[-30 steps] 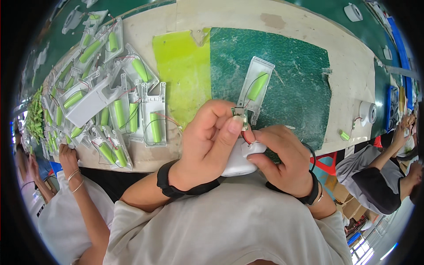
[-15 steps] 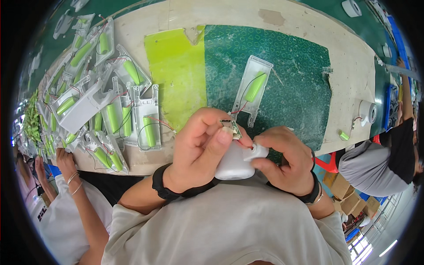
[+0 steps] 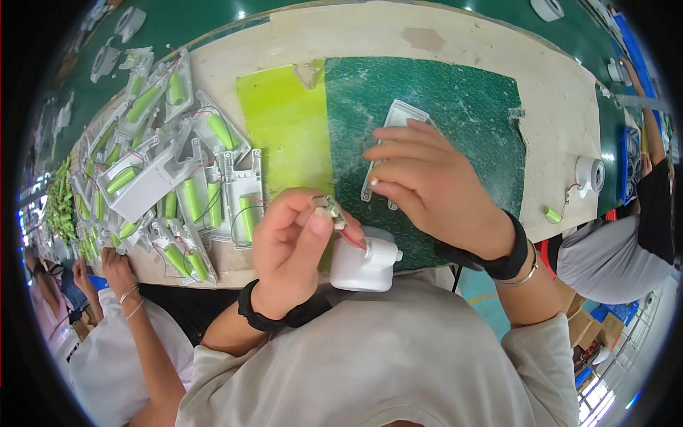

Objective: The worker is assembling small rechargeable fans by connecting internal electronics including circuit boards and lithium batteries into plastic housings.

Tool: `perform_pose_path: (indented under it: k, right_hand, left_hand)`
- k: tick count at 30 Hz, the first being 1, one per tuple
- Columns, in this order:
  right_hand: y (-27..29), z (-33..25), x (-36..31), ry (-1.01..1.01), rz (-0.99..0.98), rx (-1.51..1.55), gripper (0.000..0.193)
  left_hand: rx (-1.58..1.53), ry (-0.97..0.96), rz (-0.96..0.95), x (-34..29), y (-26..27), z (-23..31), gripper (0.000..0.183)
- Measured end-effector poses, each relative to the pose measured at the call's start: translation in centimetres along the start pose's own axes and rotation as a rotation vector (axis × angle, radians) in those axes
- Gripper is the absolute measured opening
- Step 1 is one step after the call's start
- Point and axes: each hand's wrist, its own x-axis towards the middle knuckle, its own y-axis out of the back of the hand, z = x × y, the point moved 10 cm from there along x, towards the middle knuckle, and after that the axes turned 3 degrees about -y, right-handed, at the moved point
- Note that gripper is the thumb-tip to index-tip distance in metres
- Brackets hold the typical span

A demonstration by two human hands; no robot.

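Observation:
My left hand (image 3: 292, 245) is closed, pinching a small circuit board (image 3: 329, 212) between thumb and fingers. Red wires run from the board toward a white rounded plastic housing (image 3: 356, 272), which rests close against my body with its short neck pointing right. Over the green mat, my right hand (image 3: 434, 181) spreads its fingers above a white plastic case half (image 3: 405, 112). Its fingertips lie over the case half's edge; whether they touch it I cannot tell. Most of the case half, and whatever lies inside it, is hidden under that hand.
A heap of white case halves (image 3: 153, 181) with green battery cells and thin wires covers the left. A co-worker's hand (image 3: 117, 270) rests at its near edge. On the right stand a round white part (image 3: 589, 176) and a small green cell (image 3: 552, 214). A blue crate (image 3: 630, 167) stands beyond.
My right hand has left the housing's neck and moved up over the case half, opening its fingers. My left hand with the circuit board has shifted left; the housing has also shifted slightly left.

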Motion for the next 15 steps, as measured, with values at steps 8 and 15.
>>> perform_pose_path:
  k: [8, 15]
  right_hand:
    - [1.0, 0.9, -0.6, -0.129, -0.013, 0.269, 0.010]
    - [0.4, -1.0, 0.1, -0.107, -0.043, 0.258, 0.010]
  left_hand:
    - [0.000, 0.168, 0.069, 1.6, -0.9, -1.5, 0.012]
    - [-0.025, 0.132, 0.113, 0.9, -0.4, -0.6, 0.008]
